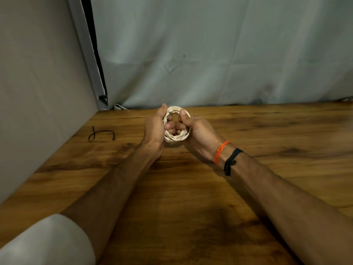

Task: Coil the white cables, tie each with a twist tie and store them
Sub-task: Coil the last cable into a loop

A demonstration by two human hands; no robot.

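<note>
The wooden desk is carrying everything here, and it is sitting against a pale fabric backdrop that is hanging behind its far edge, with a plain panel closing off the left side.

Both forearms are reaching forward over the desk and meeting near its far edge. The left hand and the right hand are facing each other, each one curling round an opposite side of a single coiled white cable. The thumbs are lying over the top of the ring and the fingers are poking through its middle, which, as I judge it, is keeping the loops stacked and stopping them from springing apart before a tie goes on. The coil is being held just above the desk, or perhaps resting lightly on it; I cannot tell which. Its strands appear to be twisting round one another.

On the right wrist two bands are sitting side by side: one orange thread and one dark band.

Well apart to the left, one black twist tie is lying bent on the desk, likely waiting within reach for the tying step.

Counted: one desk, two hands, one coiled cable, one twist tie, two wrist bands. No storage container is showing.
</note>
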